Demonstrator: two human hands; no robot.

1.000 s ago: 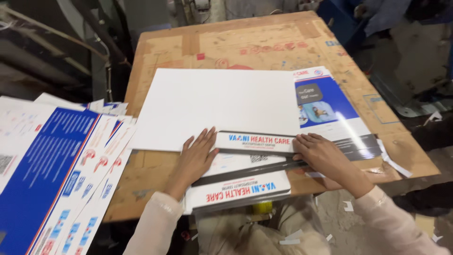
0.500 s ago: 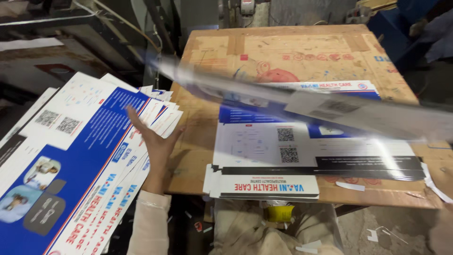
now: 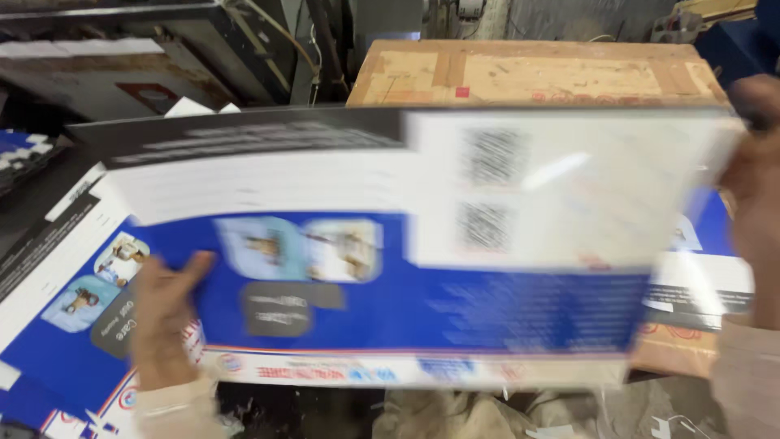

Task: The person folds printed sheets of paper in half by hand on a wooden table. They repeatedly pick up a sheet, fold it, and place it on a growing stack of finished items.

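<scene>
Printed sheet (image 3: 422,244) above cardboard-topped table (image 3: 536,73)

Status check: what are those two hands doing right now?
Left hand and right hand hold a big printed sheet by its ends, mid-air. Stack of sheets lies below, left. Nothing blocking.

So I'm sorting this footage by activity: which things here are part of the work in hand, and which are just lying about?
In hand:
- printed sheet, blurred, held up by the left hand and right hand
- stack of printed sheets at left
- printed sheets on the table

Lying about:
- cardboard-covered table
- paper scraps on the floor
</scene>
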